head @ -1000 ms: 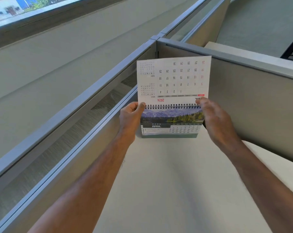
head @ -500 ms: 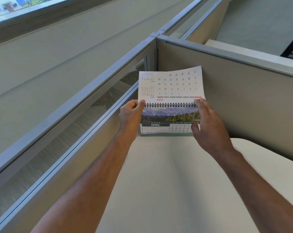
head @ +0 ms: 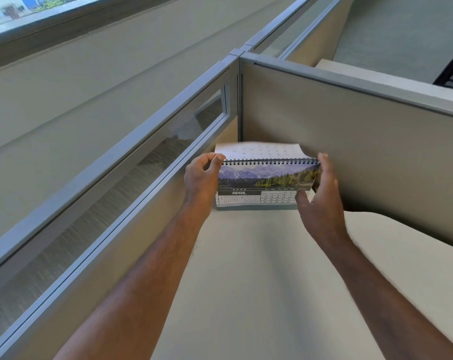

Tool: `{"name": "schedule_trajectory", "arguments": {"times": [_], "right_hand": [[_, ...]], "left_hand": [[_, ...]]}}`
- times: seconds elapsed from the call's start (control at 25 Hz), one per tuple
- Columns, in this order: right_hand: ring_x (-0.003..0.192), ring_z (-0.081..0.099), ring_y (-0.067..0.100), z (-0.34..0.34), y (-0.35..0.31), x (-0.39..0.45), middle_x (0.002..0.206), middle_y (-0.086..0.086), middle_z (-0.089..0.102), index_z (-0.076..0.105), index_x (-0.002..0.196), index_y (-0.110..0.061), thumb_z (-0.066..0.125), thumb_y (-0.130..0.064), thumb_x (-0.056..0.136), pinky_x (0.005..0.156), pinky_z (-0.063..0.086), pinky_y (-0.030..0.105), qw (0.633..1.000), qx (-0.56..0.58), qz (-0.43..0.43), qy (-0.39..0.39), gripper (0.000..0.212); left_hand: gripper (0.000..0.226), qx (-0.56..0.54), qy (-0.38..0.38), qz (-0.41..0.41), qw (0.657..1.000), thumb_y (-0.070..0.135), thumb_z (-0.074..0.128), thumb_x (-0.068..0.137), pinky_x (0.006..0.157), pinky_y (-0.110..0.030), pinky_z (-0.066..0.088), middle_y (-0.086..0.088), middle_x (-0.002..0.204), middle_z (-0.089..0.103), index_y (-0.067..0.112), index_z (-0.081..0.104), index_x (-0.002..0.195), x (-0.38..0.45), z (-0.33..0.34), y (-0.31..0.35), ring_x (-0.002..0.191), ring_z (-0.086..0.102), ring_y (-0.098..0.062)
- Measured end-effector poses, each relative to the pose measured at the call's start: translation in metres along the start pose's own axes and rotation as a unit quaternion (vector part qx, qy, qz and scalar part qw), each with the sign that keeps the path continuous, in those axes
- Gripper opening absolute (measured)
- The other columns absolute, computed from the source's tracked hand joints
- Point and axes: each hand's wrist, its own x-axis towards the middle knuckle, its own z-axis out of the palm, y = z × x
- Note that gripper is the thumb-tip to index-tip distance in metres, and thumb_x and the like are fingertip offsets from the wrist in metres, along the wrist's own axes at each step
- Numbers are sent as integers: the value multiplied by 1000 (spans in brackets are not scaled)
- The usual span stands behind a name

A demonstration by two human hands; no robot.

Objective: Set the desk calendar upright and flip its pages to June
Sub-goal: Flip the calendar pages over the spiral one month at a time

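Desk calendar (head: 264,178), open at April beneath a mountain-lake photograph, stands on the pale desk (head: 259,281) in the corner where the beige partition (head: 350,141) meets the glazed partition (head: 142,162). The left hand (head: 200,178) pinches the upper left corner at the spiral binding (head: 269,161). The right hand (head: 320,203) flanks the right edge, fingers nearly straight behind it and thumb across the lower front; whether it grips cannot be told. A blurred flipped page (head: 259,150) curls over the back.

Bare left hand (head: 200,181) and right hand (head: 320,203), 2 lightly haired forearms
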Motion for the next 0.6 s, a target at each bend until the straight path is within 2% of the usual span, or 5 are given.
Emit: {"name": "schedule_trajectory", "arguments": {"times": [0.12, 0.2, 0.32, 0.44, 0.6], "right_hand": [[142, 45, 12, 19, 19, -14, 148, -14, 49, 37, 152, -30, 62, -5, 93, 107, 42, 32, 976, 167, 135, 24, 69], [136, 49, 10, 25, 27, -23, 138, -19, 54, 46, 149, -30, 60, -4, 97, 102, 44, 31, 966, 195, 170, 8, 60], [131, 53, 10, 25, 35, -30, 141, -14, 57, 49, 149, -29, 61, -8, 99, 95, 45, 30, 965, 185, 186, -5, 56], [121, 63, 17, 25, 41, -31, 140, -3, 62, 58, 141, -23, 66, -15, 98, 89, 49, 27, 973, 140, 183, 24, 44], [96, 69, 22, 18, 34, -31, 110, 4, 73, 63, 111, -19, 71, -21, 94, 66, 45, 13, 979, 87, 171, 73, 19]], "left_hand": [[18, 26, -8, 6, 1000, 39, 58, 104, 70, -31, 66, 2, 96, 75, 25, 68, 102, 2, -1, -1, 85, 76, -14], [17, 40, -15, 15, 999, 38, 56, 105, 71, -31, 65, 4, 94, 73, 25, 66, 100, 1, -2, -1, 85, 75, -14], [16, 49, -25, 20, 998, 38, 55, 105, 79, -40, 67, 2, 96, 74, 30, 64, 94, 3, -4, -2, 91, 76, -18], [18, 50, -33, 17, 998, 38, 54, 105, 81, -44, 67, -1, 96, 75, 28, 64, 94, 3, -5, -1, 92, 77, -21], [21, 52, -46, 11, 998, 40, 55, 104, 80, -45, 67, -4, 95, 75, 22, 64, 97, 2, -7, -1, 91, 78, -23]]}}
